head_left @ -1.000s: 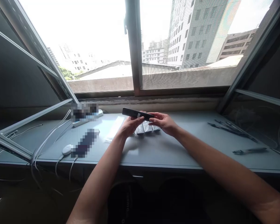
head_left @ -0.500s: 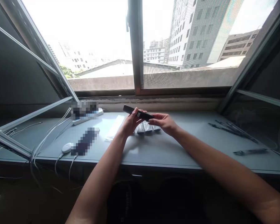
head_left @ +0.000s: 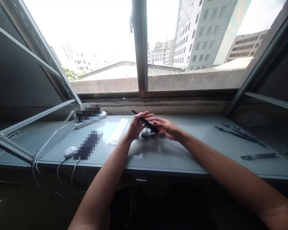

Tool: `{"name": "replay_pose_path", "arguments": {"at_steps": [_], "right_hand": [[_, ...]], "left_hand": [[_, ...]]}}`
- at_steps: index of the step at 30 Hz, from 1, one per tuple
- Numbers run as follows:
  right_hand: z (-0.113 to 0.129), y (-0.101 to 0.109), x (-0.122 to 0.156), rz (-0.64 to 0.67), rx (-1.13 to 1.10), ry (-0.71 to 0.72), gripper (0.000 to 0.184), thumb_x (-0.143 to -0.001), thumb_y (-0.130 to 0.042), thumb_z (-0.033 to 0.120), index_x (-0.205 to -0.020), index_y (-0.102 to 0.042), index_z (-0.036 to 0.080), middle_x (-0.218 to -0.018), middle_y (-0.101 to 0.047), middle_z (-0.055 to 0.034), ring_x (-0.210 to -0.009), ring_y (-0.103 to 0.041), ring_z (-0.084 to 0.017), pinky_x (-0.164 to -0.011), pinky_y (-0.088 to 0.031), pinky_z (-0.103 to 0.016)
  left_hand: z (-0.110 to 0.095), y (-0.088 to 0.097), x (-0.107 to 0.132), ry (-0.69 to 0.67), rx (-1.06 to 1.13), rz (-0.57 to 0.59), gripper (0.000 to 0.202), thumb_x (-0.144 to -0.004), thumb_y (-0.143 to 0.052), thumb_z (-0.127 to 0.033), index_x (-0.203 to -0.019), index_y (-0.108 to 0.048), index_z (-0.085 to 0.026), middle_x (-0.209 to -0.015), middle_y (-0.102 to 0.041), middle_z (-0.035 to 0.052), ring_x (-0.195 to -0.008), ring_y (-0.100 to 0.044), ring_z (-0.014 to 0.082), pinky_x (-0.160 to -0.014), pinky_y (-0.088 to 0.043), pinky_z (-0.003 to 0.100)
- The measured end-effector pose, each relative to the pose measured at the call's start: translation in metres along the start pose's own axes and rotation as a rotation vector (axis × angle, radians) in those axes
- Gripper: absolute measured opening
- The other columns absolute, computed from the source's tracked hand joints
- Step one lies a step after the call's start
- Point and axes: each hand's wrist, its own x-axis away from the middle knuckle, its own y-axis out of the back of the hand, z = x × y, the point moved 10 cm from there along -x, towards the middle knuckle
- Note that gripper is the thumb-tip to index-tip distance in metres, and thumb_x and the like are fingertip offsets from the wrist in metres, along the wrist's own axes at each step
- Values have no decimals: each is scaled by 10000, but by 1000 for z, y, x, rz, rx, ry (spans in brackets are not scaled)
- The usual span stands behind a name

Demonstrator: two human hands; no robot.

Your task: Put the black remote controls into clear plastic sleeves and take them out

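A slim black bar-shaped case (head_left: 148, 124) is held above the desk, tilted with its near end down to the right. My left hand (head_left: 136, 125) is closed around its upper left part, thumb on top. At the lower right end, the fingers of my right hand (head_left: 167, 128) are bent about the case, touching it. Its narrow side faces me, so I cannot make out any marking. Behind and beneath the hands, dark items in clear wrapping (head_left: 146, 133) lie on the desk, mostly covered by the hands and the case.
A clear plastic sleeve (head_left: 117, 131) lies left of my hands. Farther left are a blurred-out phone-like object (head_left: 87, 146), a white round charger (head_left: 68, 152), cables (head_left: 42, 150) and a white power strip (head_left: 90, 123). Several pens (head_left: 240, 134) lie at the right; a window stands behind.
The case has turned from its broad face to its narrow side and tilts more steeply, near end lower. My right hand has shifted slightly down, its fingers more spread. More wrapped items are covered.
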Motion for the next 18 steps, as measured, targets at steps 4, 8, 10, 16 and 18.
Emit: {"name": "replay_pose_path", "arguments": {"at_steps": [4, 8, 10, 16, 18], "right_hand": [[-6, -14, 6, 96, -6, -107, 670, -886, -889, 545, -1459, -669, 277, -1021, -807, -71, -686, -673, -153, -504, -445, -218], [5, 1, 1, 20, 24, -10, 718, -917, -839, 497, -1564, -592, 310, -848, -713, -2, -587, -571, -127, -485, -424, -220], [12, 25, -1, -133, 153, 45, 806, -956, -756, 522, -1677, -462, 313, -880, -726, -21, -594, -581, -154, -487, -439, -244], [24, 109, 10, -645, 1181, -177, 988, -1035, -622, 499, -1804, -82, 195, -1278, -771, -209, -1158, -728, -393, -951, -566, -458], [14, 125, 11, -635, 1279, -337, 943, -1069, -543, 496, -1802, -52, 164, -1362, -737, -251, -1248, -705, -422, -1008, -545, -494]], "left_hand": [[12, -5, -4, 2, -110, 37, 645, -986, -597, -618, -1533, -599, -277, -1608, -609, 115, -1510, -541, 372, -1217, -433, 578], [8, 9, -10, -93, -256, -76, 606, -990, -645, -640, -1447, -651, -242, -1606, -602, 139, -1486, -560, 366, -1159, -504, 521], [-1, 16, -10, -156, -246, -118, 577, -1002, -638, -623, -1434, -653, -241, -1595, -609, 139, -1458, -587, 349, -1143, -524, 507], [-29, 26, -2, -297, -261, -211, 505, -1054, -540, -618, -1302, -705, -210, -1439, -714, 159, -1334, -676, 313, -1045, -584, 469], [-35, 31, 0, -329, -342, -274, 485, -1061, -525, -608, -1239, -727, -204, -1353, -754, 156, -1257, -710, 298, -974, -599, 430]]}}
